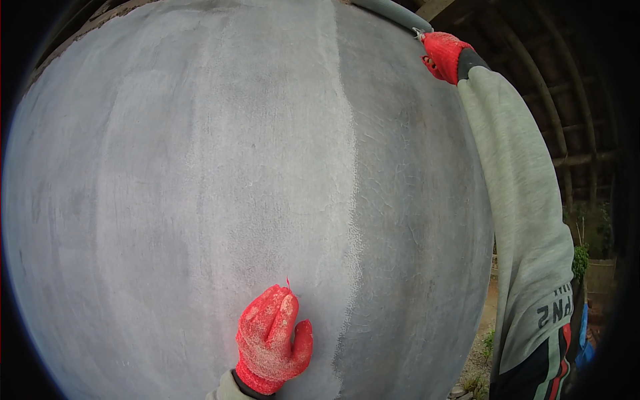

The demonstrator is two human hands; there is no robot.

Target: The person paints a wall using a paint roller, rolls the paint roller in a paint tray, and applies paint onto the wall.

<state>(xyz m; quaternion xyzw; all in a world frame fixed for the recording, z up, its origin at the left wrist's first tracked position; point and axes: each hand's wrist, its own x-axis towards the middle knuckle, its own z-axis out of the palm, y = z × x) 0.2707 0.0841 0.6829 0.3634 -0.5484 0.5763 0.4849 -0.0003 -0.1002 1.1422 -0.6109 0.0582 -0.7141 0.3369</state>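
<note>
A broad grey wall (267,167) fills most of the head view. Its left and middle are pale, while a darker grey band runs down its right side with a rough, stippled border. High at the upper right, my right hand (445,55) in a red glove is closed around the handle of a paint roller; the grip itself is mostly hidden by the glove. The grey roller (393,13) lies along the wall's top edge. Low in the middle, my left hand (273,337), in a red glove with whitish smears, is held against or close to the wall, fingers extended and thumb apart.
Dark roof beams (547,87) stretch overhead at the right. Beyond the wall's right edge are green plants (580,261), a blue sheet (585,337) and stony ground (477,363). Rough, broken material borders the wall's upper left.
</note>
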